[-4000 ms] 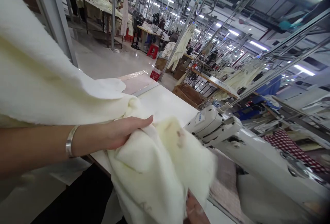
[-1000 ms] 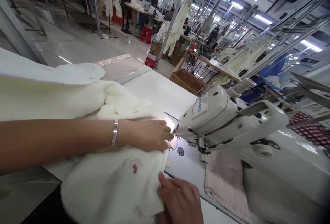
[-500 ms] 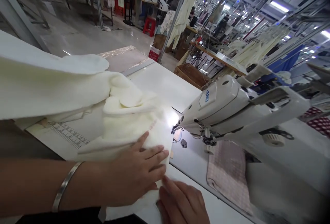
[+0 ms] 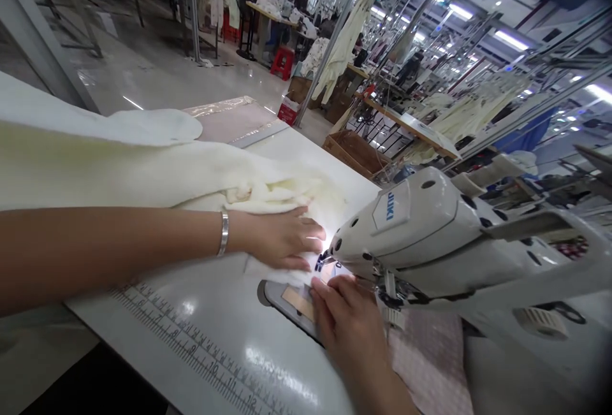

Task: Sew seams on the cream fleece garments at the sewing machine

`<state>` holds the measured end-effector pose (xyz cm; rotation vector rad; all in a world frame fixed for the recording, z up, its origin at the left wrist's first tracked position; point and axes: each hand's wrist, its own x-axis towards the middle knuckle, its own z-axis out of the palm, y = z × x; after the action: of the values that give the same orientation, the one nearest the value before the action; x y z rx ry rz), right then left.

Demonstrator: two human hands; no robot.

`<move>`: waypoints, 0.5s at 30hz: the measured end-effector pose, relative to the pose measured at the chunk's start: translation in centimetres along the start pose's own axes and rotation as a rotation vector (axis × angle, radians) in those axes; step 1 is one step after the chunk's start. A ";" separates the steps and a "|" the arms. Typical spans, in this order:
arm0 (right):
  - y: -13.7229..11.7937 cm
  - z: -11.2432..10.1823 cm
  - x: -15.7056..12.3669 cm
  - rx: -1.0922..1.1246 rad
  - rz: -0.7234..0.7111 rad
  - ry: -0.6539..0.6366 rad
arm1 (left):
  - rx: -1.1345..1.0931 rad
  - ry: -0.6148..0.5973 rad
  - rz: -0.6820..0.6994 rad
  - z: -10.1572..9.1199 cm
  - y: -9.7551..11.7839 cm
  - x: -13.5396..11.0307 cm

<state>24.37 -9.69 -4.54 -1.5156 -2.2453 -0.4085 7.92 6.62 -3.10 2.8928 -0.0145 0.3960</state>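
Observation:
A cream-coloured piece of cloth (image 4: 191, 169) stretches from the left across the table to the lit needle area of a white sewing machine (image 4: 411, 211). My left hand (image 4: 282, 236), with a silver bracelet at the wrist, lies palm down on the cloth, fingers stretched toward the presser foot (image 4: 321, 263). Close in front of the foot, my right hand (image 4: 349, 313) has its thumb and fingers pinched together at the cloth's near edge. The fingertips partly hide what they grip. Whether the cloth lies under the foot is hard to see.
A printed ruler scale (image 4: 191, 351) runs along the near edge of the white table (image 4: 167, 313). Folded pinkish checked fabric (image 4: 430, 357) lies beneath the machine arm. Beyond stand a cardboard box (image 4: 356, 150), a red stool (image 4: 283, 62) and a metal pole (image 4: 335, 39).
Both hands have moved forward to the presser foot, bringing the cloth with them. The cloth has slid off the ruler scale, and more of the table's near side shows.

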 end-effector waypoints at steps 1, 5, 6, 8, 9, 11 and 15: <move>0.2 0.3 0.0 -0.004 -0.006 0.008 | -0.001 -0.001 -0.005 -0.1 -0.6 0.4; 0.4 0.7 0.0 0.004 -0.005 -0.001 | 0.009 -0.027 -0.025 -0.4 -3.0 1.7; 0.3 0.5 0.0 0.010 -0.002 -0.009 | 0.022 -0.030 -0.032 -0.4 -3.4 2.0; -0.2 -0.1 0.2 0.018 -0.003 -0.015 | 0.072 -0.036 -0.095 -0.3 -3.2 1.9; -0.6 -0.6 0.3 0.026 0.000 -0.011 | 0.109 -0.044 -0.168 0.0 -2.3 1.5; -1.6 -1.3 0.3 0.057 0.014 0.011 | 0.192 -0.071 -0.339 0.7 1.0 0.0; -4.7 -1.3 -1.6 0.174 -0.089 0.023 | 0.271 -0.046 -0.446 1.9 10.9 -4.7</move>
<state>20.72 -13.30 -4.20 -1.3205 -2.2722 -0.2472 3.45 -4.50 -3.75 3.0385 0.7144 0.2641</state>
